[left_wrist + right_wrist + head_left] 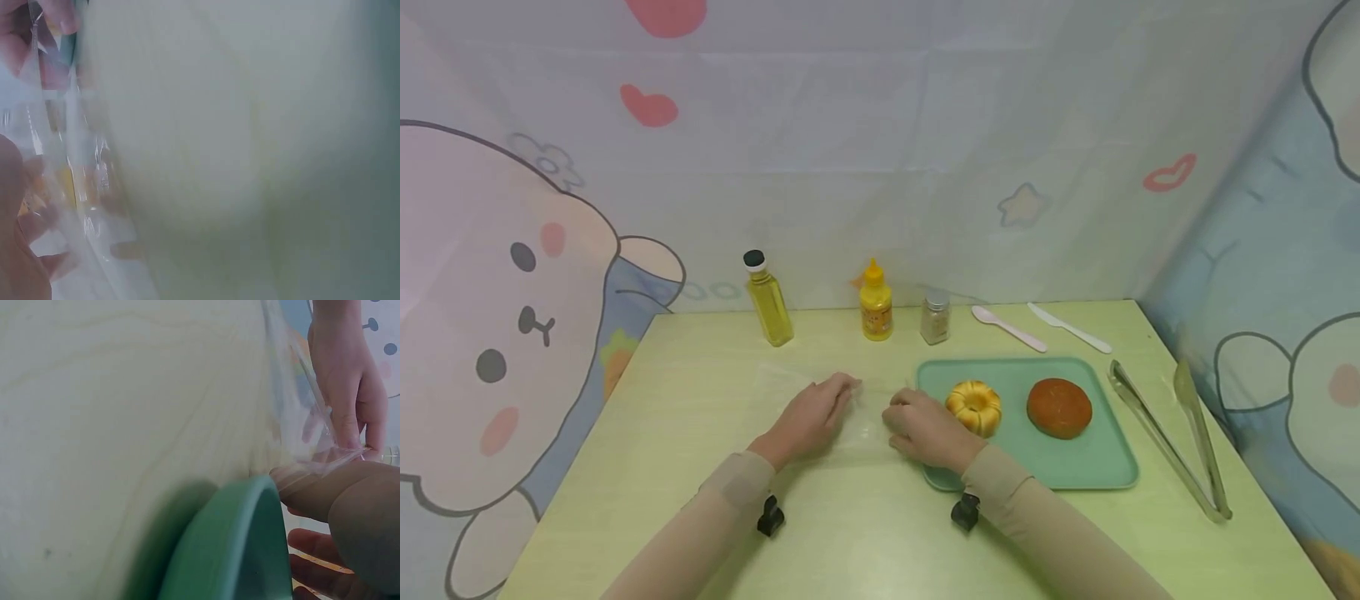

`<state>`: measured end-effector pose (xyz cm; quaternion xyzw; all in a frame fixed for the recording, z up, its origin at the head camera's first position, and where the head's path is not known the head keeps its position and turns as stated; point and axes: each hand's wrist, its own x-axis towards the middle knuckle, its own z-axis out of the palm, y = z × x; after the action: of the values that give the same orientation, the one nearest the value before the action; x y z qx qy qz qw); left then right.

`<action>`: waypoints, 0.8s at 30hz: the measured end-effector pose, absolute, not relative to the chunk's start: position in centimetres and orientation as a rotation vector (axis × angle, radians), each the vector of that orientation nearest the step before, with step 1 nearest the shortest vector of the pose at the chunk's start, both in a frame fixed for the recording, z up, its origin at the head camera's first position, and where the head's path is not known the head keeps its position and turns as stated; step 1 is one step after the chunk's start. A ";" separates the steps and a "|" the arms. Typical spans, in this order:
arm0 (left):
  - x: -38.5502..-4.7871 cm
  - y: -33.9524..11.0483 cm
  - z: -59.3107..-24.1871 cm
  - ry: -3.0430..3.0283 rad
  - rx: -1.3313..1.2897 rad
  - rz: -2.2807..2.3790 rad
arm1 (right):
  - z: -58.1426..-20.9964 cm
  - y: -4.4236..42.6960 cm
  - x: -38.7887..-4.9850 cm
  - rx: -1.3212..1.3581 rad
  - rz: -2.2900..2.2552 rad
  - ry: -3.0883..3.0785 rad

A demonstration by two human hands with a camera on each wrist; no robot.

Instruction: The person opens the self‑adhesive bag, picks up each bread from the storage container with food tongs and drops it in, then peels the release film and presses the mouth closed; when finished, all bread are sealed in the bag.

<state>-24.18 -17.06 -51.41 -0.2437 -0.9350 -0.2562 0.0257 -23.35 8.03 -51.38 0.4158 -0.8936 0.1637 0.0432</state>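
Note:
A clear plastic bag, thin and hard to make out, lies partly lifted off the table between my hands. My left hand holds it on the left, fingers pointing right; the film hangs across those fingers in the right wrist view. On the other side my right hand pinches the bag's edge between thumb and bent fingers, over the left rim of the green tray. In the left wrist view the film stretches in folds between both hands. The right fingertips are partly hidden.
On the tray sit a ring-shaped bun and a round brown bun. Behind stand an oil bottle, a yellow squeeze bottle and a shaker. A pink spoon, white knife and tongs lie around the tray.

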 end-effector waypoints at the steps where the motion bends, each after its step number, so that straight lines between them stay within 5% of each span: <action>1: -24.1 -17.1 -51.3 -2.893 -0.750 -0.797 | -51.3 8.0 -23.3 1.274 0.495 -2.739; 24: -23.7 -17.9 -51.2 -2.877 -0.695 -0.900 | -50.1 8.2 -23.2 1.278 0.390 -2.852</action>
<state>-23.75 -17.94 -51.20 -0.2247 -0.9297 -0.2908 0.0238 -23.16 8.20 -50.08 0.4058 -0.9055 0.1239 -0.0042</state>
